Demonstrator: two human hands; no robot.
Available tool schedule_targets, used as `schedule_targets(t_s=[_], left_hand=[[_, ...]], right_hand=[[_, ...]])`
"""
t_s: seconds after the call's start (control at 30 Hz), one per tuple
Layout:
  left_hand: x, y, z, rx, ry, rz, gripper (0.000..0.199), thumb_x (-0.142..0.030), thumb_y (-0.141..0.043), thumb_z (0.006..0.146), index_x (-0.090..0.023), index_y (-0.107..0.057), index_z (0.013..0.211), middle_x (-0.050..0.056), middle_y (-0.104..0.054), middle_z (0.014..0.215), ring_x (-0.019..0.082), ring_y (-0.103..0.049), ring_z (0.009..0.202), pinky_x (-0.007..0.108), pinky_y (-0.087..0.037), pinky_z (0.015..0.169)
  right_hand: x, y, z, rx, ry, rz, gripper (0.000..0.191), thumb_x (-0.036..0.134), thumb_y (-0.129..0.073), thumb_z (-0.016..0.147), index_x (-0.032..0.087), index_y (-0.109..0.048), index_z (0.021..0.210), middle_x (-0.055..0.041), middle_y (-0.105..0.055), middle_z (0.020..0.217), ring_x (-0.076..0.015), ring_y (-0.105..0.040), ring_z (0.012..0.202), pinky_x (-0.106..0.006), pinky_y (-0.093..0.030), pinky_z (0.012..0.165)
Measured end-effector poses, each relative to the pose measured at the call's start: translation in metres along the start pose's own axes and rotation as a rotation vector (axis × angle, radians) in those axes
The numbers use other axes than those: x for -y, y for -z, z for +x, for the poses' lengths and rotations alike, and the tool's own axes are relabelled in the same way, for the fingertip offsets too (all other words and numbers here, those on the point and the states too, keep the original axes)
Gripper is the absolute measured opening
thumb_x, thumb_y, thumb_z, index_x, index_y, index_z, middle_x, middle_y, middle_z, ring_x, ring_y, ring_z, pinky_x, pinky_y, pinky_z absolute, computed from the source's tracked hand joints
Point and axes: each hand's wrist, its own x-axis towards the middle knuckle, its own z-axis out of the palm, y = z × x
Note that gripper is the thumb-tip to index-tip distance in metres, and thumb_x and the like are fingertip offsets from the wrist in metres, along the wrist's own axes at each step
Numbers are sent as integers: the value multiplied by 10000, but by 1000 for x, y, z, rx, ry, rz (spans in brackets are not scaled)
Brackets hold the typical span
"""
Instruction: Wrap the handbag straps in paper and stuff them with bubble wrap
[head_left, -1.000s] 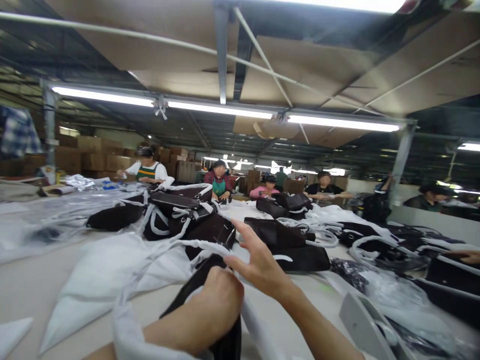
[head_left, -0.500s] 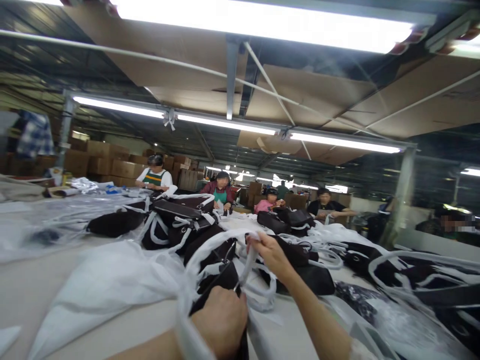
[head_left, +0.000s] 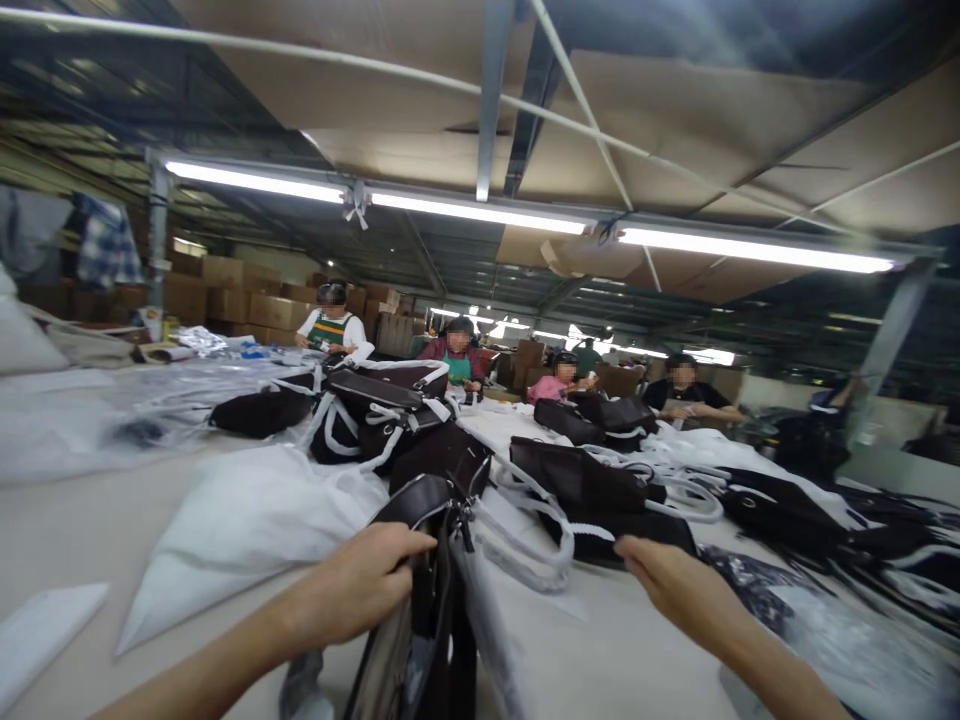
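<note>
A dark bag (head_left: 439,610) with a zip stands at the table's front edge, its top opening parted and pale lining showing inside. My left hand (head_left: 360,575) is closed on the bag's left upper edge, thumb and fingers pressed together. To the right, my right hand (head_left: 664,575) is apart from this bag, its fingers closed at the end of a white wrapped strip (head_left: 592,531) in front of another dark bag (head_left: 577,480). Whether it grips the strip cannot be made out. A wrapped handle (head_left: 487,630) hangs at the near bag's right side.
More dark bags with white-wrapped handles (head_left: 367,405) lie across the table (head_left: 225,620). A white cloth bag (head_left: 240,520) is at the left, crumpled clear plastic (head_left: 847,620) at the right. Several people sit or stand beyond, one in a green apron (head_left: 330,328).
The wrapped handle is no longer between my hands. My left hand has moved left onto the bag's edge, my right hand right and down. The view has tilted down.
</note>
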Motion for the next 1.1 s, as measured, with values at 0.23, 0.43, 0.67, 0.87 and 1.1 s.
schedule_targets(t_s=[0.23,0.43,0.67,0.87,1.1], left_hand=[[-1,-16,10,20,34,39,437,-171,-409,828,-197,-708,1146,70,-718,1108,240,-632,1054,316,-464,948],[25,7,-9,-20,71,59,475,-125,-427,782,-210,-715,1150,39,-719,1159,225,-624,1095,303,-447,992],[9,17,-19,56,99,334,435,-117,-380,870,-239,-700,1137,72,-684,1038,252,-657,980,362,-506,855],[7,27,-21,90,87,595,355,-54,-431,827,-229,-715,949,68,-666,917,251,-658,854,345,-486,742],[20,40,-38,45,113,524,420,-40,-440,759,-248,-731,979,47,-667,894,227,-666,871,297,-479,743]], right_hand=[[60,-99,-79,903,1267,-658,202,171,-531,966,223,-654,1118,-58,-720,1158,-214,-609,1145,-316,-450,1029],[13,-94,-84,751,1374,-839,263,171,-453,988,240,-517,743,23,-667,754,-148,-602,735,-356,-349,1133],[23,-75,-90,846,1260,-802,228,145,-470,970,227,-520,764,52,-660,765,-115,-634,804,-372,-153,1237],[25,-71,-93,859,1265,-829,263,130,-501,954,233,-519,712,63,-629,700,-112,-626,711,-394,-147,1246],[22,-47,-98,927,1083,-808,236,85,-490,917,249,-531,752,56,-659,726,-132,-679,735,-418,-127,1252]])
